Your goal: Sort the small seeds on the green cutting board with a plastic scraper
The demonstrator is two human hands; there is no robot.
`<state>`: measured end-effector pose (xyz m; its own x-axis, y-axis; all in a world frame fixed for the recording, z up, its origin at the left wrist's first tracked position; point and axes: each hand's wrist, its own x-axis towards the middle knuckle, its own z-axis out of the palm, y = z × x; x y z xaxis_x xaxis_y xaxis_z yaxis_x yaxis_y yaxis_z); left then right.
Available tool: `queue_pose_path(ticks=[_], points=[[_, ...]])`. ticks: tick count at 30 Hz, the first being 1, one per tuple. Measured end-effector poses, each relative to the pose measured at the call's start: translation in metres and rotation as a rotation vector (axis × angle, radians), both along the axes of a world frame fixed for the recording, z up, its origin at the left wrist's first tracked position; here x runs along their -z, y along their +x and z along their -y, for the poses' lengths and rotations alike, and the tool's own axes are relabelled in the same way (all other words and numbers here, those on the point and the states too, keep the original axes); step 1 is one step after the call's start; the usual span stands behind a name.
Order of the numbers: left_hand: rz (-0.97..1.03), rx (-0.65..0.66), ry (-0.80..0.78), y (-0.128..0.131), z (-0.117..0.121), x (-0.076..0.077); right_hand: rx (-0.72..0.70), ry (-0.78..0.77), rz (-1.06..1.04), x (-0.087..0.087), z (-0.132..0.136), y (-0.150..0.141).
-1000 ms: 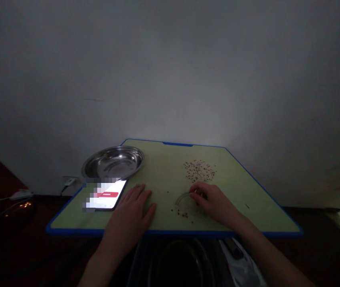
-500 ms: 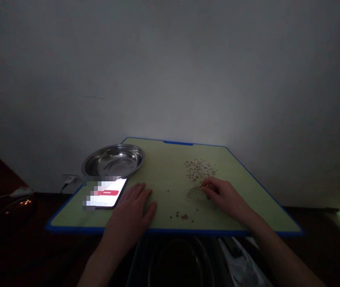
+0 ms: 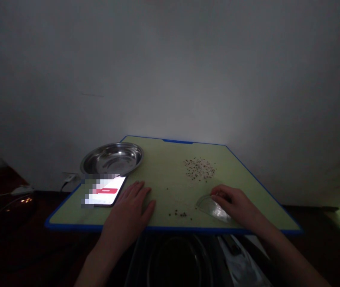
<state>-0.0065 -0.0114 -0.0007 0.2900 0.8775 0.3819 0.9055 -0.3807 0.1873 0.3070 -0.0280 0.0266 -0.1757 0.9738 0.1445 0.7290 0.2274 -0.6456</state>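
My left hand [image 3: 128, 213] lies flat, fingers stretched out, on the green board with a blue rim [image 3: 164, 171], just right of a lit phone [image 3: 105, 190]. My right hand [image 3: 237, 205] is near the board's front right, fingers curled round the edge of a small clear glass dish [image 3: 213, 207], which is tilted. A patch of small dark seeds [image 3: 199, 168] lies further back. A few loose seeds [image 3: 180, 214] sit between my hands near the front edge.
A steel bowl [image 3: 112, 159] stands at the board's back left, behind the phone. A grey wall rises close behind the board. Cables and a plug [image 3: 68, 178] lie on the dark floor to the left. Dim objects sit below the board's front edge.
My right hand reached back to the seed patch with the glass dish, then drew it toward the front right and tipped it. My left hand stayed put.
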Motion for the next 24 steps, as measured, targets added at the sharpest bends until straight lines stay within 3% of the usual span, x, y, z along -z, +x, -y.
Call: queue_pose_path(ticks=[24], points=[[-0.012, -0.004, -0.005, 0.000, 0.000, -0.001, -0.032, -0.050, -0.042, -0.001, 0.017, -0.007]])
